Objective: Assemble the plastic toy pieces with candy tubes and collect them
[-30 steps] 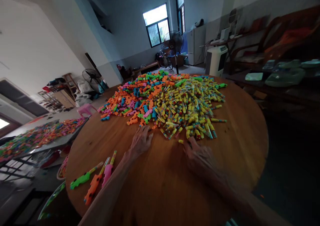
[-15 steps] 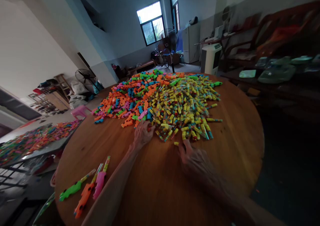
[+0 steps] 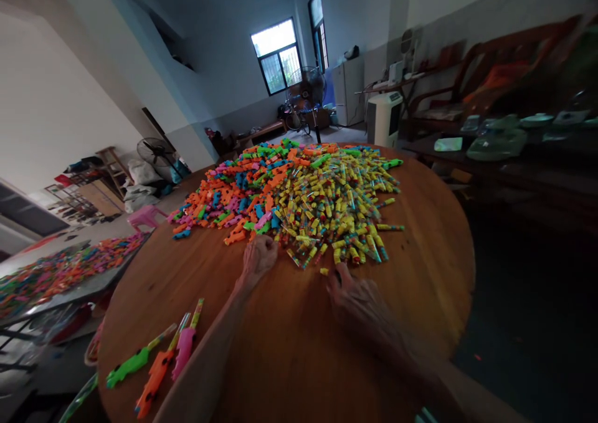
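Observation:
My left hand [image 3: 258, 261] is curled closed at the near edge of the orange, pink, green and blue plastic toy pieces [image 3: 238, 183]. Its fingertips are turned away, so what they hold is hidden. A heap of clear tubes with yellow ends [image 3: 343, 202] lies to its right. My right hand [image 3: 355, 292] is at the heap's front edge, fingers bent. The short yellow end of a tube [image 3: 324, 271] sticks out at its fingertips; the rest is covered. Three toys with tubes attached lie at the left front: green [image 3: 128, 368], orange [image 3: 155, 382] and pink [image 3: 184, 350].
Everything lies on a round wooden table [image 3: 275, 354]. To the left, a lower table holds many more coloured pieces [image 3: 70, 267], with a pink stool [image 3: 146, 216] behind it. A standing fan [image 3: 306, 93] and a white air cooler [image 3: 384, 119] stand beyond the table.
My left hand has drawn back slightly and its fingers have curled in at the coloured pieces. My right hand stays by the tubes. The whole view has shifted a little.

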Motion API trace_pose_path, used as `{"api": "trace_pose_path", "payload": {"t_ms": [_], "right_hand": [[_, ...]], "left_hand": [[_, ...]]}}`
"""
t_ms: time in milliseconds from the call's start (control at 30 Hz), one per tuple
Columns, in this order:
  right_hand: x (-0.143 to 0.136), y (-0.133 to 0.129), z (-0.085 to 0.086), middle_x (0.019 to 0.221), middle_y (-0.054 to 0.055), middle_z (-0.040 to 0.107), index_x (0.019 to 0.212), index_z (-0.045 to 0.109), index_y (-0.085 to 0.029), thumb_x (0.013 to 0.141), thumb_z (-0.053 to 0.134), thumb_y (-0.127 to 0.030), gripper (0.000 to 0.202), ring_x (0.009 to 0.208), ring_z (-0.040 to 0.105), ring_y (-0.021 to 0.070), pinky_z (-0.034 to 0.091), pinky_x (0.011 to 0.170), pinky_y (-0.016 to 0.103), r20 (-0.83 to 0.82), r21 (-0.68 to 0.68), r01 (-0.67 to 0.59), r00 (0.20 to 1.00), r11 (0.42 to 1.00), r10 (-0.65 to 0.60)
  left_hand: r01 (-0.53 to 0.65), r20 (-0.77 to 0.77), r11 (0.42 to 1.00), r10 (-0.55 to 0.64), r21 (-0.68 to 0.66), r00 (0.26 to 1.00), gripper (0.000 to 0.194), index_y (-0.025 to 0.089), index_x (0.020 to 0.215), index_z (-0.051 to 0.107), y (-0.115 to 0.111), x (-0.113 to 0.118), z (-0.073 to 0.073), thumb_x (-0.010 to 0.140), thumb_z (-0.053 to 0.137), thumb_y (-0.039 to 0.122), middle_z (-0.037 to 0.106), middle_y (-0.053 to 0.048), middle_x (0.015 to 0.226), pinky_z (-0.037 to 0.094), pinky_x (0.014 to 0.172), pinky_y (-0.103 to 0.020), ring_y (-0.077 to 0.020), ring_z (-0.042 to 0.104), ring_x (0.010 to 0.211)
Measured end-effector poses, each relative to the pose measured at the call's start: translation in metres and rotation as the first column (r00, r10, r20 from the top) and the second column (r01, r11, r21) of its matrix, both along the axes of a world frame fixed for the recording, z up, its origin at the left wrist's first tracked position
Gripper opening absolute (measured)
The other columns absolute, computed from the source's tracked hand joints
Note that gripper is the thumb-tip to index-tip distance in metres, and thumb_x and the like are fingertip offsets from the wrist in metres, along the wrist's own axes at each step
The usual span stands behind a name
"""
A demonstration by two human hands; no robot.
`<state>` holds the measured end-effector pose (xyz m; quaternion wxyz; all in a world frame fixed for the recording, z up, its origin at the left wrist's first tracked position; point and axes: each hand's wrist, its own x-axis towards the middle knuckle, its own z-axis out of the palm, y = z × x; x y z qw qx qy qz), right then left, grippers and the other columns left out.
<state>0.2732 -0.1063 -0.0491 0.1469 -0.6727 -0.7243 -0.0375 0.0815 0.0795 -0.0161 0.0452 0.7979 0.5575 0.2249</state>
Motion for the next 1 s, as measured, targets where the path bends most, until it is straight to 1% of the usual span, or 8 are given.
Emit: {"api": "trace_pose_path", "payload": {"t_ms": [233,333,433,533,633,767,867,1000], "right_hand": [[0.004,-0.001,0.001,0.107,0.013,0.059,0.101,0.063,-0.015,0.084,0.048,-0.006,0.025,0.065,0.049,0.0152,0.025,0.052,0.03,-0.022,-0.013,-0.032,0.999,0.999,0.032],[-0.001,-0.006,0.008,0.113,0.015,0.057,0.108,0.062,-0.014,0.086,0.046,-0.005,0.029,0.071,0.052,0.0169,0.033,0.056,0.029,-0.085,0.063,-0.031,0.996,0.998,0.036],[-0.015,-0.01,0.016,0.117,0.015,0.055,0.113,0.06,-0.014,0.087,0.045,-0.005,0.032,0.079,0.055,0.0184,0.038,0.061,0.03,-0.084,0.151,-0.17,0.979,0.974,0.184],[-0.032,-0.005,0.016,0.111,0.013,0.058,0.116,0.061,-0.014,0.088,0.044,-0.006,0.034,0.068,0.052,0.0164,0.036,0.056,0.031,0.001,0.106,-0.316,0.948,0.943,0.317],[-0.041,0.002,0.009,0.107,0.012,0.061,0.117,0.062,-0.015,0.091,0.041,-0.007,0.034,0.063,0.051,0.016,0.034,0.053,0.031,0.065,0.029,-0.35,0.936,0.936,0.347],[-0.042,0.005,0.004,0.106,0.011,0.062,0.108,0.065,-0.015,0.091,0.042,-0.006,0.03,0.066,0.054,0.0166,0.035,0.054,0.031,0.048,0.009,-0.318,0.947,0.948,0.317],[-0.041,0.001,0.004,0.103,0.011,0.062,0.104,0.065,-0.014,0.09,0.043,-0.006,0.027,0.068,0.054,0.0168,0.034,0.055,0.031,0.022,0.038,-0.278,0.96,0.96,0.278],[-0.042,-0.003,0.008,0.106,0.011,0.062,0.108,0.064,-0.014,0.094,0.039,-0.006,0.03,0.069,0.056,0.0171,0.031,0.055,0.033,-0.007,0.015,-0.246,0.969,0.969,0.246]], "left_hand": [[0.22,0.059,0.967,-0.214,-0.128,0.975,0.023,0.017,0.077,0.068,-0.075,-0.05,0.009,0.088,0.051,0.029,0.061,0.0,0.072,0.039,0.063,-0.023,-0.0127,0.055,0.067],[0.389,0.073,0.905,-0.382,-0.174,0.921,0.019,0.018,0.082,0.067,-0.104,-0.053,0.006,0.091,0.052,0.027,0.063,-0.002,0.077,0.041,0.064,-0.025,-0.0137,0.055,0.07],[0.492,0.053,0.862,-0.489,-0.124,0.87,0.016,0.018,0.084,0.064,-0.117,-0.045,0.005,0.092,0.05,0.02,0.064,-0.005,0.084,0.043,0.069,-0.028,-0.0163,0.057,0.077],[0.55,0.063,0.829,-0.546,-0.105,0.835,0.017,0.018,0.089,0.065,-0.117,-0.037,0.004,0.089,0.049,0.013,0.064,-0.006,0.086,0.046,0.072,-0.029,-0.0178,0.058,0.08],[0.558,0.086,0.816,-0.552,-0.152,0.83,0.022,0.019,0.095,0.068,-0.11,-0.033,0.003,0.086,0.049,0.011,0.066,-0.005,0.089,0.048,0.073,-0.029,-0.0174,0.06,0.08],[0.475,0.07,0.877,-0.47,-0.072,0.88,0.029,0.019,0.11,0.068,-0.089,-0.025,0.002,0.088,0.05,0.013,0.066,-0.007,0.095,0.051,0.076,-0.029,-0.0176,0.062,0.082],[0.43,-0.022,0.903,-0.43,-0.006,0.903,0.047,0.019,0.133,0.059,-0.069,-0.012,0.003,0.089,0.049,0.011,0.062,-0.012,0.124,0.054,0.087,-0.034,-0.0223,0.064,0.105],[0.324,-0.061,0.946,-0.324,-0.006,0.944,0.039,0.018,0.133,0.058,-0.054,0.005,0.002,0.095,0.05,0.017,0.059,-0.014,0.131,0.054,0.088,-0.035,-0.0242,0.064,0.109]]}}
